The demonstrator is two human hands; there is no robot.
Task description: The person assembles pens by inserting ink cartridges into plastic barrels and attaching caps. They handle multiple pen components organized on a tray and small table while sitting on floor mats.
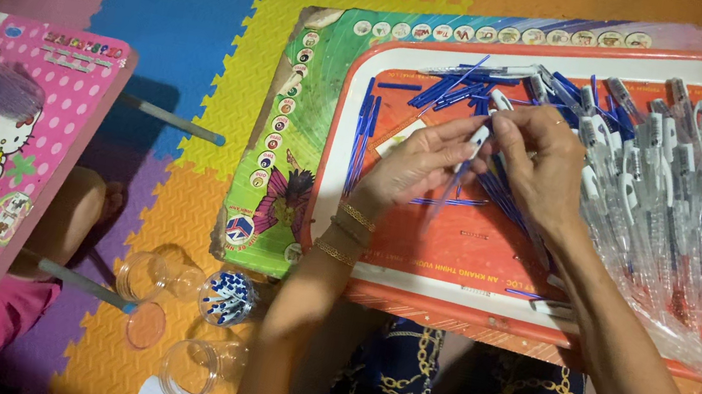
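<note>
Two hands, left hand (419, 161) and right hand (546, 168), pinch one clear pen barrel (477, 142) above the red tray (336, 142), best kept level.

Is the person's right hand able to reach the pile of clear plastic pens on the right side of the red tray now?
Probably yes. The right hand works over the red tray right beside the pile of clear plastic pens, with nothing between them. It is busy, though, sharing a pen part with the left hand.

light: soft, even, indoor | shadows: faint (darker at lower edge) | focus: slight blur throughout
</note>
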